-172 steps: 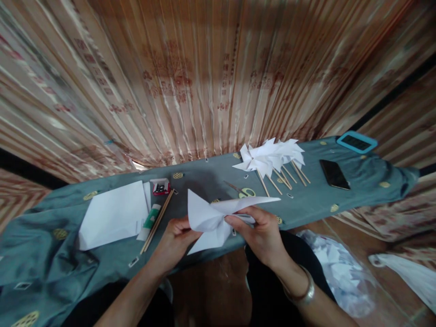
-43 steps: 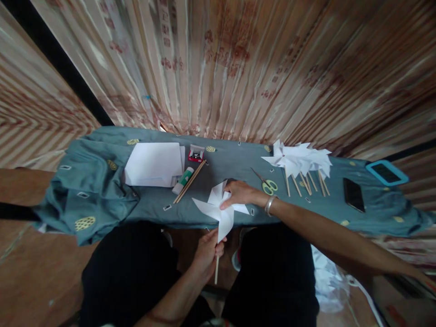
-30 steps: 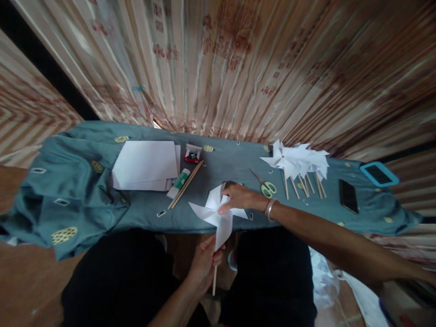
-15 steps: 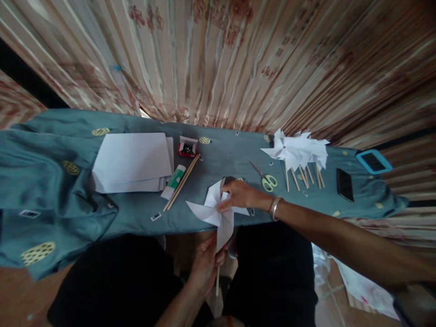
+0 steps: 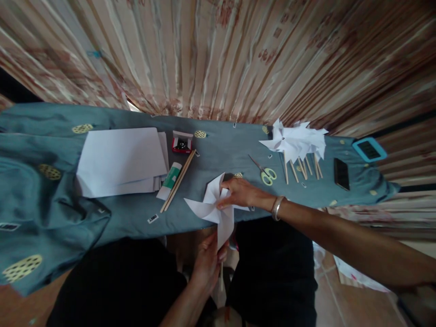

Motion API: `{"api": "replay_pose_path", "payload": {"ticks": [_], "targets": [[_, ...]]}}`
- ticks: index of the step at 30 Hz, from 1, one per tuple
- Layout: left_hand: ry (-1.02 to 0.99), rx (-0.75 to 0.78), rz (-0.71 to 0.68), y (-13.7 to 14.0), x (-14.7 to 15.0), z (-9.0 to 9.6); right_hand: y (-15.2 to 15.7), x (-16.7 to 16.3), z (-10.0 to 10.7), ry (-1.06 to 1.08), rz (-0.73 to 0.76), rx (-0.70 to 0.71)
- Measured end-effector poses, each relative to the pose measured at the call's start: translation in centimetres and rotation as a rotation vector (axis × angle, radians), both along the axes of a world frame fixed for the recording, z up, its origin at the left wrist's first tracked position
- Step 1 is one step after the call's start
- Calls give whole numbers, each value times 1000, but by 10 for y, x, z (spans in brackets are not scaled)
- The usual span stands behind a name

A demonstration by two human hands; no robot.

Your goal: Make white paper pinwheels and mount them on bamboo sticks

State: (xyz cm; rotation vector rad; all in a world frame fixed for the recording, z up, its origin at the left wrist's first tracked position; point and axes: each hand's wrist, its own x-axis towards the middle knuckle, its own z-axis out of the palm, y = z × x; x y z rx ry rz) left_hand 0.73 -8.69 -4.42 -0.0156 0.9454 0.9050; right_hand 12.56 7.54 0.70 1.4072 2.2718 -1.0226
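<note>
A white paper pinwheel (image 5: 225, 225) on a thin wooden stick is held over the table's near edge, above my lap. My left hand (image 5: 208, 259) is closed round the stick (image 5: 221, 278) below the blades, partly behind the lowest one. From the right, my right hand (image 5: 240, 193) reaches across the blades, its thumb near the pinwheel's middle and the fingers bent at the upper blade. Whether a pin sits under that thumb is hidden.
Left on the blue-green cloth (image 5: 132, 218) lie a paper stack (image 5: 119, 159), a glue stick (image 5: 172, 177), wooden sticks (image 5: 179, 181) and a red box of small dark pieces (image 5: 182, 143). Right are scissors (image 5: 267, 175), several pinwheels (image 5: 299, 141), a phone (image 5: 341, 173) and a blue-framed device (image 5: 369, 150).
The camera view has shifted slightly, so the table's things sit a little differently in the picture. Both hands keep nearly the same hold on the pinwheel, whose stick leans slightly differently.
</note>
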Motion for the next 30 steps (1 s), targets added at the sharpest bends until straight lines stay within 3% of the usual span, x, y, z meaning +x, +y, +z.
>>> {"api": "replay_pose_path", "payload": {"ticks": [7, 18, 30], "targets": [[6, -4, -4, 3, 0, 2, -1, 2, 1, 59, 1, 24], [24, 33, 54, -1, -5, 1, 2, 9, 10, 183, -21, -78], [-1, 16, 79, 0, -4, 5, 6, 6, 1, 64, 85, 54]]}}
